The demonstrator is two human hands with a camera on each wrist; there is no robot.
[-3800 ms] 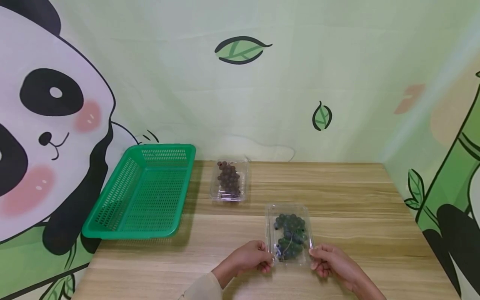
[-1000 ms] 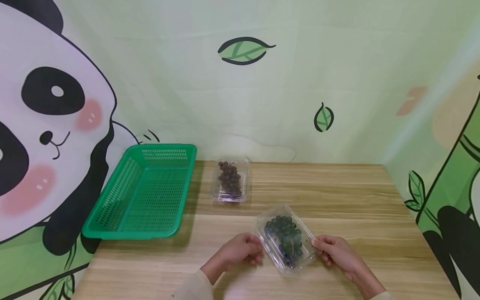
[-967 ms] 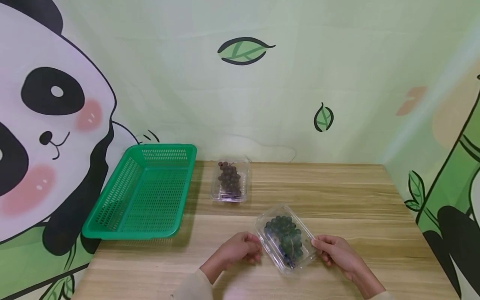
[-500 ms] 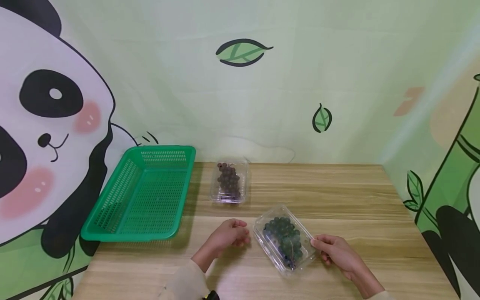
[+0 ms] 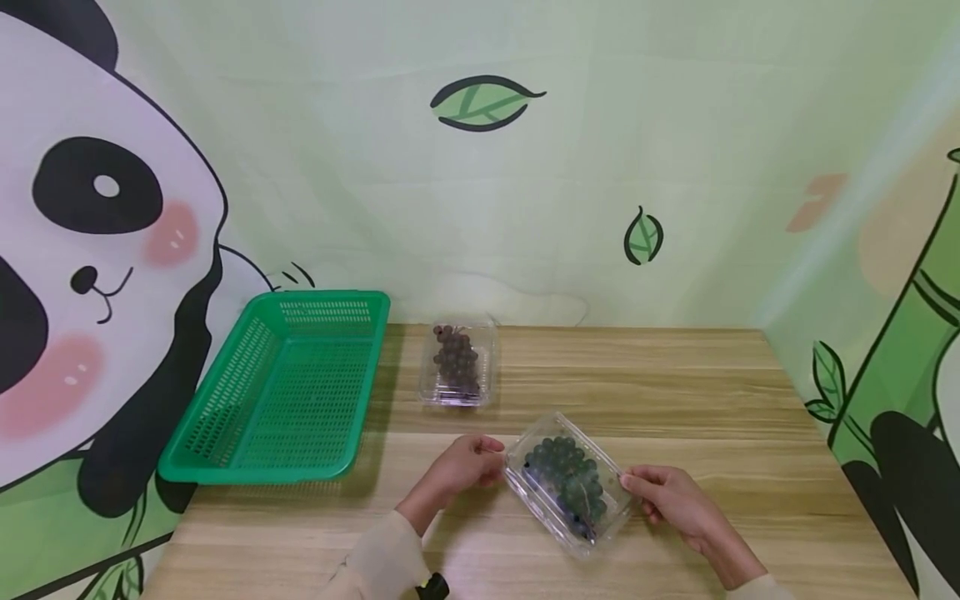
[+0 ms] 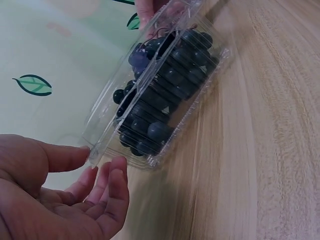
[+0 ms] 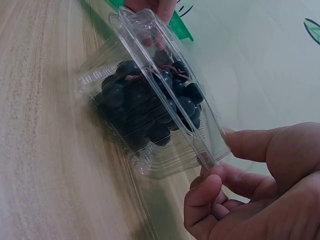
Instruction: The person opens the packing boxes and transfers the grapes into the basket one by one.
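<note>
A clear plastic clamshell box [image 5: 567, 483] of dark grapes [image 5: 566, 479] sits turned at an angle on the table, its lid down. At its left corner my left hand [image 5: 467, 464] has thumb and fingers about the rim; in the left wrist view the thumb [image 6: 67, 157] meets the rim edge, with the fingers curled beneath. My right hand [image 5: 671, 504] pinches the opposite rim corner between thumb [image 7: 250, 144] and fingers. The box's base appears to rest on the wood in both wrist views.
A green slotted plastic basket [image 5: 300, 387] stands on the left of the wooden table [image 5: 675, 383]. Behind, near the wall, is a second clear box [image 5: 486, 367] with reddish grapes [image 5: 456, 360]. A printed cloth backdrop [image 5: 570, 167] borders the table's rear edge.
The grape box was straight at first, then turned. My left hand drew back left and away from it half a second ago, and has now returned to its left corner. My right hand kept its pinch.
</note>
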